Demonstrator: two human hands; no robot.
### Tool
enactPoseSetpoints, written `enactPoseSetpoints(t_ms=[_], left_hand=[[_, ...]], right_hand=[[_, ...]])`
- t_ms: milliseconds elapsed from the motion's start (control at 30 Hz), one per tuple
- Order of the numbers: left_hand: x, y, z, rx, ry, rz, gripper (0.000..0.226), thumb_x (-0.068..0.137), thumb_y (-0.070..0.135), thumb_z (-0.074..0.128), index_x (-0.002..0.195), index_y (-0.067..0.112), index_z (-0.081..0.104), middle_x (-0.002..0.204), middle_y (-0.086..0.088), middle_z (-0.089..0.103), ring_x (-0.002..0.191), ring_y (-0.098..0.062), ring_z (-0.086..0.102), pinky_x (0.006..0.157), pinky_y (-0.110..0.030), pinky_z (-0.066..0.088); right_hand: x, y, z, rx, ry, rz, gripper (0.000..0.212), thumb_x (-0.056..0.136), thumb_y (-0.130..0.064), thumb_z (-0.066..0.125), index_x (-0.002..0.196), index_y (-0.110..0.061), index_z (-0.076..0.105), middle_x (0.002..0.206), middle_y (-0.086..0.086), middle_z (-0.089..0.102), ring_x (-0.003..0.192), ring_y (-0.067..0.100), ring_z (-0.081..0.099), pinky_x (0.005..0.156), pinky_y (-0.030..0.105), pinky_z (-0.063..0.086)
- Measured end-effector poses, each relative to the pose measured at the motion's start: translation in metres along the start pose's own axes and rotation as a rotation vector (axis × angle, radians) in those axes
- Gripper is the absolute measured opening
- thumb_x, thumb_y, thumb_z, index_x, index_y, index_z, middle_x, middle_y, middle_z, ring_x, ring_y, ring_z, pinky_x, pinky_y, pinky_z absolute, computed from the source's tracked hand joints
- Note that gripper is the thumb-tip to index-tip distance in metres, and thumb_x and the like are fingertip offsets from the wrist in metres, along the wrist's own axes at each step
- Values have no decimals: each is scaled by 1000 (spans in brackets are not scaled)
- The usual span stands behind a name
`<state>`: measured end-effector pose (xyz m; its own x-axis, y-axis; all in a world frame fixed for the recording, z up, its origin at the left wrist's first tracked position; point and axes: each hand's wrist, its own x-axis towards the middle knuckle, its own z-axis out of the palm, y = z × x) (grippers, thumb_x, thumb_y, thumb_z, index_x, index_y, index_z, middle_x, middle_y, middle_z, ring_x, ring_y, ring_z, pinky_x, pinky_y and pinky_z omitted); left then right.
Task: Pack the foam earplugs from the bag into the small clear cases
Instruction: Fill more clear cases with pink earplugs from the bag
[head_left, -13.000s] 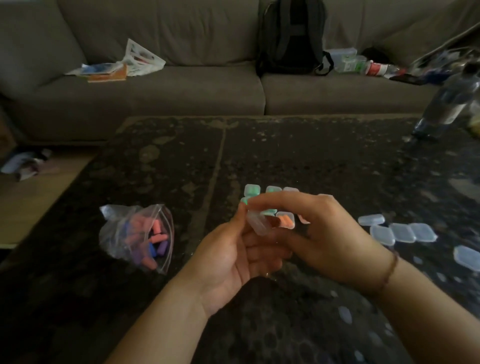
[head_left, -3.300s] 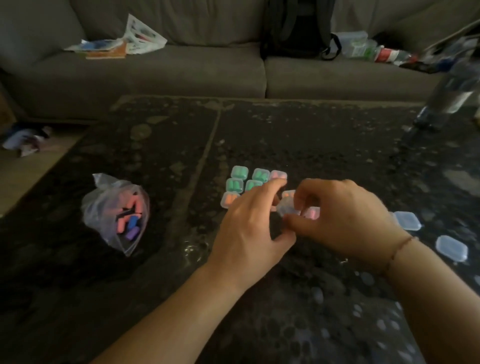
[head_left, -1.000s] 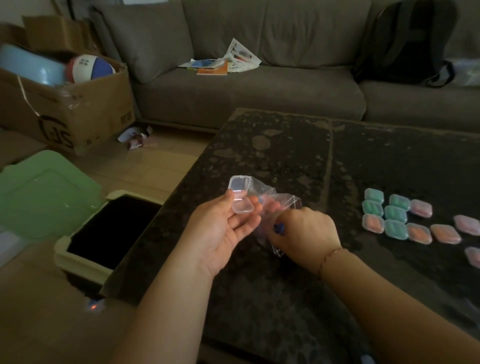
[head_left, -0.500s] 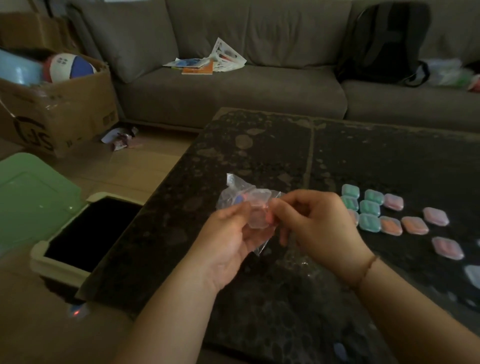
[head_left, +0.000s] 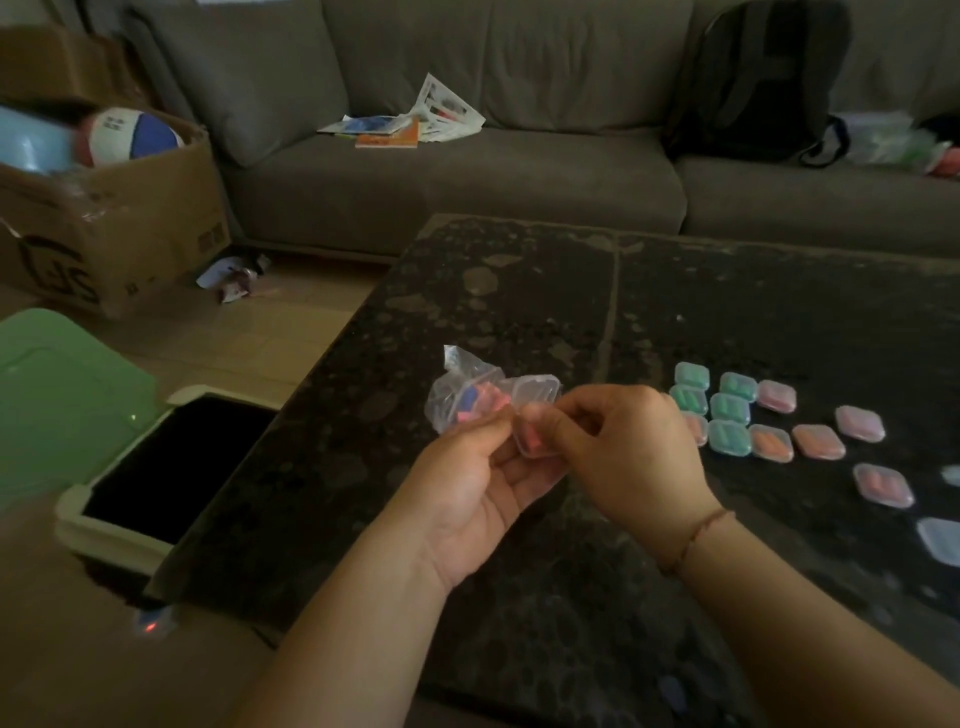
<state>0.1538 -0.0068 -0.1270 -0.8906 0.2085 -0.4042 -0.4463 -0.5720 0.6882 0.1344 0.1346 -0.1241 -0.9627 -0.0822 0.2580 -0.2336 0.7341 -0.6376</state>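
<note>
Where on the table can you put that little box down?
Bare table lies beyond the bag, toward the sofa, and near the front edge. It's crowded right, where filled cases sit in rows.

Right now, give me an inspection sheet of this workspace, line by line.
Surface: dark speckled table, mottled with pale patches.
Job's things: clear bag of pink and blue earplugs behind the hands; open clear case with a pink earplug in it; filled cases in green, orange and pink grouped at right; an empty-looking case at the right edge.
Clutter: nothing else seen on the table.
Hands: left hand holds the open case; right hand pinches at the earplug.
Cables: nothing seen.
Surroundings: grey sofa with papers and a black backpack; cardboard box holding a ball; green-lidded bin on the floor.
</note>
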Motion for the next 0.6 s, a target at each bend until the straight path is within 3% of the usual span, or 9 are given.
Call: enactPoseSetpoints(t_ms=[133, 200, 267, 367, 600], left_hand=[[1, 16, -9, -37, 25, 94, 48, 81, 23, 65, 125, 4, 68, 118, -20, 74, 98, -22, 76, 91, -40, 59], [2, 26, -14, -43, 83, 155, 50, 78, 22, 64, 123, 0, 67, 114, -21, 75, 103, -28, 75, 86, -38, 61], [3, 35, -20, -85, 139, 195, 36, 90, 18, 60, 121, 0, 67, 111, -20, 76, 101, -29, 76, 73, -33, 64], [5, 39, -25, -171, 174, 187, 32, 105, 17, 46, 124, -2, 64, 111, -21, 76, 97, -28, 77, 68, -33, 64], [5, 40, -23, -177, 144, 163, 31, 104, 17, 49, 124, -2, 65, 109, -21, 76, 96, -28, 77, 72, -36, 65]], right_hand=[[4, 5, -4, 186, 116, 38, 18, 86, -46, 55, 79, -35, 67, 68, -11, 67, 63, 2, 64, 59, 29, 58], [6, 11, -3, 87, 59, 22, 9, 88, -38, 58, 89, -36, 67, 71, -12, 66, 65, 0, 63, 61, 24, 58], [7, 15, 4, -121, -106, -3, 13, 91, -36, 57, 101, -38, 66, 81, -16, 66, 69, -2, 62, 65, 22, 57], [11, 12, 20, -339, -253, -44, 20, 97, -39, 49, 109, -40, 65, 86, -19, 62, 74, 1, 60, 66, 20, 53], [29, -1, 52, -549, -280, 13, 26, 98, -45, 44, 102, -30, 65, 80, -6, 63, 71, 13, 63, 68, 32, 57]])
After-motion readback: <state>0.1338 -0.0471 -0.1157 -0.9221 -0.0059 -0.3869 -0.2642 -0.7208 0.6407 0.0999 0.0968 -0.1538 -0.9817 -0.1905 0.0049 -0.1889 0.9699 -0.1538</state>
